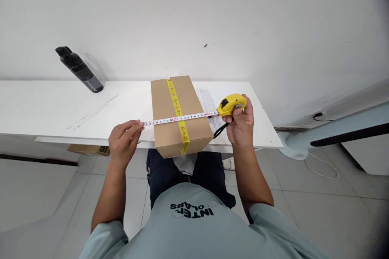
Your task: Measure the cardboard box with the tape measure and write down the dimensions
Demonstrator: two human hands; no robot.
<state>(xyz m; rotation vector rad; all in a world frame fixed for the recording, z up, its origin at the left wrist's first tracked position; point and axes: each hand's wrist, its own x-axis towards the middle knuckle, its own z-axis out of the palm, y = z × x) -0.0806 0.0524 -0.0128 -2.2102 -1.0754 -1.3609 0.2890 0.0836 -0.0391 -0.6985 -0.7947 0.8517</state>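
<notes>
A brown cardboard box point(165, 107) with yellow printed tape point(175, 99) along its top sits at the front edge of the white table. My right hand point(241, 123) grips the yellow case of a tape measure point(232, 104), just right of the box; a black wrist strap hangs from it. The white blade point(191, 117) stretches leftward across the box top and past its left side. At that far end, my left hand point(126, 137) pinches the blade's tip between thumb and fingers.
A black bottle point(80, 68) stands at the table's back left, near the wall. Printed paper point(206, 97) lies right of the box, partly hidden. Another cardboard box point(88, 149) is below the table at left. A pale blue post point(334, 123) with a round base stands at right.
</notes>
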